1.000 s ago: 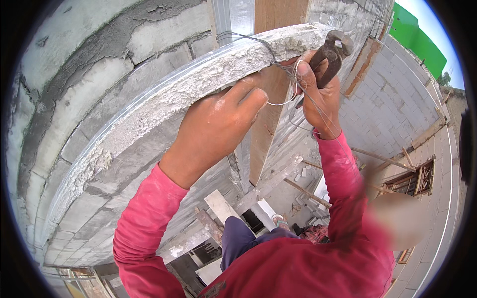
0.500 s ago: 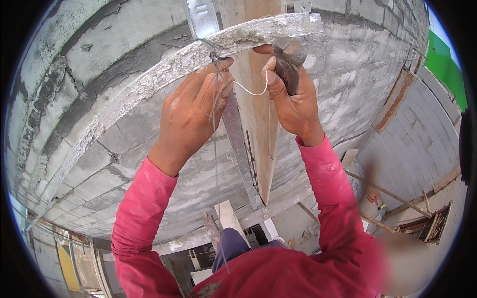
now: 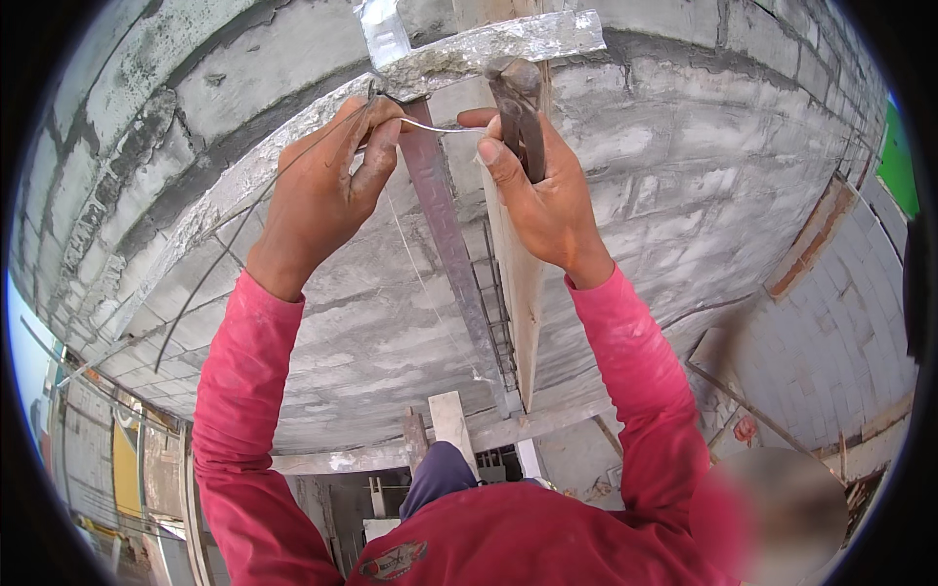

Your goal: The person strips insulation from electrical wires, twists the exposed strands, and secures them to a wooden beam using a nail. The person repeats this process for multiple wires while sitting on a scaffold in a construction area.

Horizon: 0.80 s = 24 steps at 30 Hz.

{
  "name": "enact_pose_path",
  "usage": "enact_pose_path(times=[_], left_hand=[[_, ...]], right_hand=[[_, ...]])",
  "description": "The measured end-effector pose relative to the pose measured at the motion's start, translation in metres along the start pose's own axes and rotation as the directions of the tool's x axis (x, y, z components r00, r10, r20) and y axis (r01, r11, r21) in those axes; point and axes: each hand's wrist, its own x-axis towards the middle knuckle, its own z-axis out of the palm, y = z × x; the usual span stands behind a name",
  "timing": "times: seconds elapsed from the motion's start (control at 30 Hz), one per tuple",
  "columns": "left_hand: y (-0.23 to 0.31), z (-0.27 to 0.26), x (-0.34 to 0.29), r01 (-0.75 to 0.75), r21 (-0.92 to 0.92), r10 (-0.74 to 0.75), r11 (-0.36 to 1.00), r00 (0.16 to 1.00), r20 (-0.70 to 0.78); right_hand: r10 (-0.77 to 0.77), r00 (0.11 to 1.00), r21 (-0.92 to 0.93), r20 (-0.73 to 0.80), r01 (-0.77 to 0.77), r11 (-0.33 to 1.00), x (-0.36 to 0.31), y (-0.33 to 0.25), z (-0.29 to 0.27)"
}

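Note:
My left hand (image 3: 327,186) is closed in a pinch on a white string (image 3: 440,128) at the underside of a long mortar-crusted bar (image 3: 489,49). Close to its fingertips, dark wire loops at the bar, and a loose dark wire (image 3: 223,251) trails down past the wrist. The string runs nearly straight across to my right hand (image 3: 547,200). That hand is wrapped round a dark metal tool (image 3: 521,117) with a rounded head, resembling pincers. My fingers partly hide the tool and the string's end. A thin pale line (image 3: 420,262) slants down below my left hand.
A grey block wall (image 3: 664,166) with mortar smears spans the view. A metal strip (image 3: 440,205) and a wooden plank (image 3: 518,303) run down it. A silvery metal piece (image 3: 384,34) meets the bar above. A ledge (image 3: 362,457) lies below, near my knee.
My left hand has moved left, drawing the slack string almost straight. The dark wire that hung downward now slants off to the left. My right hand still grips the tool.

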Motion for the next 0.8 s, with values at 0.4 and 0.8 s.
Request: enact_pose_path(times=[0.4, 0.8], left_hand=[[0.038, 0.003, 0.008, 0.320, -0.670, -0.399, 0.669, 0.916, 0.039], [0.087, 0.015, -0.014, 0.291, -0.880, -0.381, 0.376, 0.914, 0.139]], right_hand=[[0.055, 0.997, 0.083, -0.052, -0.050, 0.995, -0.009, 0.000, 0.026], [-0.130, 0.975, -0.050, -0.182, 0.122, 0.991, 0.032, -0.006, 0.030]])
